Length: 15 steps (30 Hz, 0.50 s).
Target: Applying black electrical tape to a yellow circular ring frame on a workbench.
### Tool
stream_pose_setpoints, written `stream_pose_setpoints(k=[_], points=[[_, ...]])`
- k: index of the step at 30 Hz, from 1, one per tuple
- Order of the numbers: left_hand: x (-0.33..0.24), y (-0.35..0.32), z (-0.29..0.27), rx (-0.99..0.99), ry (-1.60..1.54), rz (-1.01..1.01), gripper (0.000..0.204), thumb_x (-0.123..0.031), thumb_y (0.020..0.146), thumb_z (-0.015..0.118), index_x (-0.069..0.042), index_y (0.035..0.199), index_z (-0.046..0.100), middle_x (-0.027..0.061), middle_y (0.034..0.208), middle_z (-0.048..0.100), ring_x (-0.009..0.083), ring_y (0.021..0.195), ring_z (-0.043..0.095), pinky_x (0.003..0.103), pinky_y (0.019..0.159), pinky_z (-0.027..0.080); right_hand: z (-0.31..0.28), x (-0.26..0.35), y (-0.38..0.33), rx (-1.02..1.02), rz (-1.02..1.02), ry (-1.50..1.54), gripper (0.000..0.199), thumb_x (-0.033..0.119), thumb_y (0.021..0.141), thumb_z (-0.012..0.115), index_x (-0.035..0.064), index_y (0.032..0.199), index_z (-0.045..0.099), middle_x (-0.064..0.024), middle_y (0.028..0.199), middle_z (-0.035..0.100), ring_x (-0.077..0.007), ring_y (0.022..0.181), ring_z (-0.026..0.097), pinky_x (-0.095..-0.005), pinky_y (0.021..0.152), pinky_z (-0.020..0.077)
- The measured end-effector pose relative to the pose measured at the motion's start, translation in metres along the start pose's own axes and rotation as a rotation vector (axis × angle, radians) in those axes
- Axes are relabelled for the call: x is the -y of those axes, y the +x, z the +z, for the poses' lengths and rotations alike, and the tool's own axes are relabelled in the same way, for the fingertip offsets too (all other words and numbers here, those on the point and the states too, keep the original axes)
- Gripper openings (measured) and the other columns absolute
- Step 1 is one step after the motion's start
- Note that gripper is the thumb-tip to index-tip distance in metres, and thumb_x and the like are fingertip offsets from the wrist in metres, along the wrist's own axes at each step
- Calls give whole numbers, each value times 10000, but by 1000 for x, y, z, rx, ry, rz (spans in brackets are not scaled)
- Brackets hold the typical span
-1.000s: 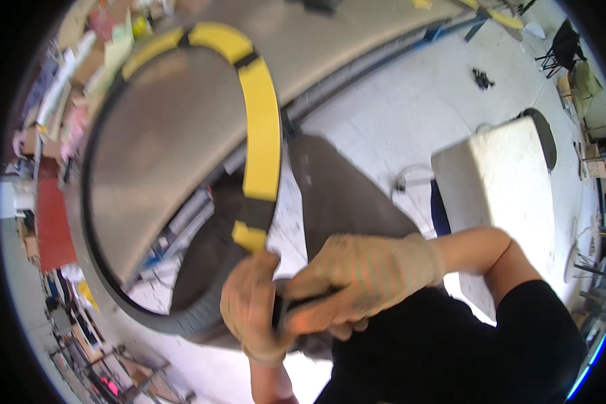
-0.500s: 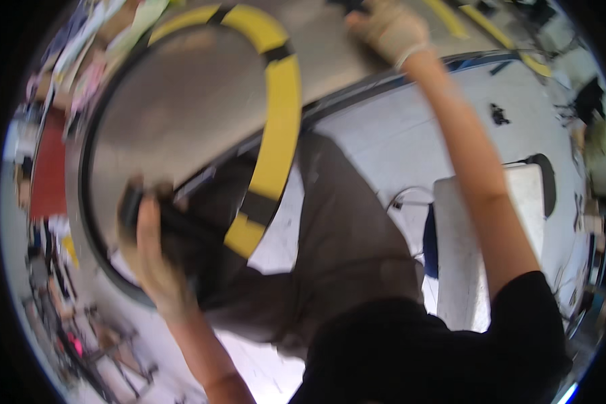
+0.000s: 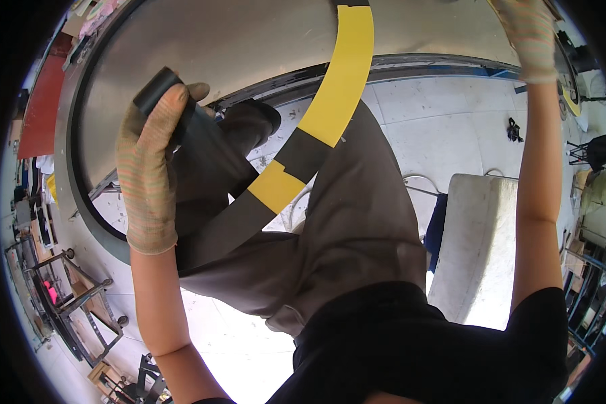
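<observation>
My left hand (image 3: 151, 158), in a striped knit glove, grips a folded black strip (image 3: 212, 145) between thumb and fingers. The strip's rounded end sticks up past the thumb, and the rest slants down over my leg. A long, curved dark band with yellow sections (image 3: 347, 64) runs from the table down across my thighs and curves towards my left forearm. My right hand (image 3: 528, 37), also gloved, is at the far right above the table's edge. It is blurred and cut off by the picture's rim, so its fingers and anything in them cannot be made out.
A bare metal tabletop (image 3: 249, 37) lies in front of me, with a dark curved edge (image 3: 81, 135) looping down on the left. A worn white bench seat (image 3: 468, 249) stands at my right. Wheeled metal frames (image 3: 81, 296) are on the floor at left.
My right hand has moved right, out towards the rim. My left hand has risen with the black strip, and the yellow-and-dark band has swung right across my thighs.
</observation>
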<state>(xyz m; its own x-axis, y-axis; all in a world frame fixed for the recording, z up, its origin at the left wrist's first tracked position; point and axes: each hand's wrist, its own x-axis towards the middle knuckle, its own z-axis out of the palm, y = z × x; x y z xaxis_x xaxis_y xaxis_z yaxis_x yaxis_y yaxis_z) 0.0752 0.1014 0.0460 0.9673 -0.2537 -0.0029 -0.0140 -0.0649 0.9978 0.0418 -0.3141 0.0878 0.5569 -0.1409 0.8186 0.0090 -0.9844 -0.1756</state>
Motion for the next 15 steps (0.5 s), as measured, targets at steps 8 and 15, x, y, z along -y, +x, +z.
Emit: stream_pose_setpoints(k=[8, 15], points=[[-1, -4, -3, -43, -22, 82, 480, -325, 960, 714, 28, 1272, 626, 172, 1024, 746, 200, 937, 702, 315, 882, 539, -35, 78, -37, 700, 373, 1206, 520, 555, 1003, 571, 62, 1084, 715, -122, 945, 696, -158, 754, 641, -324, 678, 524], [-7, -18, 4, -109, 74, 298, 512, -301, 931, 728, 52, 1286, 625, 171, 1017, 756, 203, 950, 707, 315, 902, 525, -37, 156, -78, 1048, 544, 1255, 364, 361, 1034, 577, 27, 1143, 675, -27, 649, 626, -50, 522, 560, -200, 426, 377]])
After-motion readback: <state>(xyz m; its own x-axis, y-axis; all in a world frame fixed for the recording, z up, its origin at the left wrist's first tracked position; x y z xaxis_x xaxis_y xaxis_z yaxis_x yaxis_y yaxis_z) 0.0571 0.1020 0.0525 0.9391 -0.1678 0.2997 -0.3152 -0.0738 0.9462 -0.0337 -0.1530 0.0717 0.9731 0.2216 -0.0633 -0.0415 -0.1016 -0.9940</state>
